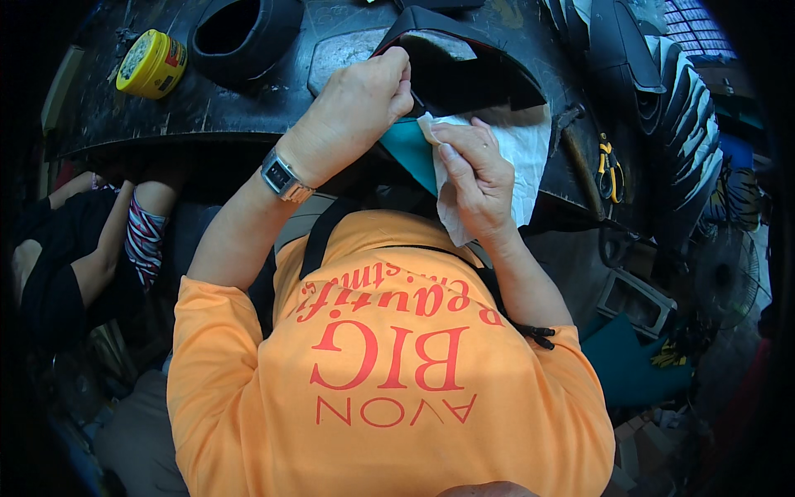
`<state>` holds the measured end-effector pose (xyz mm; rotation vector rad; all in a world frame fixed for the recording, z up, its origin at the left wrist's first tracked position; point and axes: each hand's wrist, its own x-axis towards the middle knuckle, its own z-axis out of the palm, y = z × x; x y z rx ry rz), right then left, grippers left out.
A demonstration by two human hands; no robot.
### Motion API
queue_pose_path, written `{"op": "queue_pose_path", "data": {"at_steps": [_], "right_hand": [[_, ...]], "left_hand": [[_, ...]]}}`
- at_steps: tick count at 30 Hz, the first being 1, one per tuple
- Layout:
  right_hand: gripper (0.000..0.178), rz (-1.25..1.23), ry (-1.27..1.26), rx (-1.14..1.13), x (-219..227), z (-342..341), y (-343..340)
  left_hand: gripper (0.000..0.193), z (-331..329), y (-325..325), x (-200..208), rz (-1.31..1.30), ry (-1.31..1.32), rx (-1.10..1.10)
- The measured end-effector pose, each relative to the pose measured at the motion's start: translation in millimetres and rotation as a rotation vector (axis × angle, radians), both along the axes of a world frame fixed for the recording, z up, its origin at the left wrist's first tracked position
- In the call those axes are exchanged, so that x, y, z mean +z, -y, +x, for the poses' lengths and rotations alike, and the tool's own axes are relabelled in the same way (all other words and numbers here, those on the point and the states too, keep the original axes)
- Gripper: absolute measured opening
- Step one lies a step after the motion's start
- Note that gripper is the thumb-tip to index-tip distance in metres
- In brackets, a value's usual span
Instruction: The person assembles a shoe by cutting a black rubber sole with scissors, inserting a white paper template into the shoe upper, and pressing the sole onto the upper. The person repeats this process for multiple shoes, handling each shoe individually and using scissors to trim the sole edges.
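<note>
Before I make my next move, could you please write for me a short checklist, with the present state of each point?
1. Right hand has the white sheet: ok, pinched near its upper left corner.
2. White sheet is smooth: not ok, it is creased.
3. Left hand grips the black piece: cannot tell, the fingers are curled at its edge, but their tips are hidden.
4. Hammer is clear of both hands: ok, it lies to the right of the sheet.
5. Pliers are clear of both hands: ok, they lie beyond the hammer.
6. Yellow tub is out of the way: ok, far left on the table.
</note>
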<state>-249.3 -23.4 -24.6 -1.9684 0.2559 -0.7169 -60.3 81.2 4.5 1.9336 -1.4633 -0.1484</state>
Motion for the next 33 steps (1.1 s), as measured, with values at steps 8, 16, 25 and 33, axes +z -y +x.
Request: {"op": "queue_pose_path", "data": {"at_steps": [8, 16, 25, 33], "right_hand": [[0.033, -0.41, -0.145, 0.095, 10.1, 2.0, -13.8], [0.032, -0.3, -0.1, -0.042, 8.1, 8.6, -5.2], [0.026, -0.356, -0.203, -0.008, 22.1, 38.3, 20.6], [0.02, -0.469, -0.219, 0.026, 18.3, 52.8, 30.3]], "left_hand": [[0.012, 4.8, -0.3, 2.6, 0.023, -0.053, -0.026], [0.016, 7.3, -5.7, 0.4, 0.018, -0.099, -0.029], [0.045, -17.7, -30.3, -27.7, -0.421, 0.087, 0.029], [0.064, -40.9, -33.8, -45.1, -0.389, -0.218, 0.35]]}}
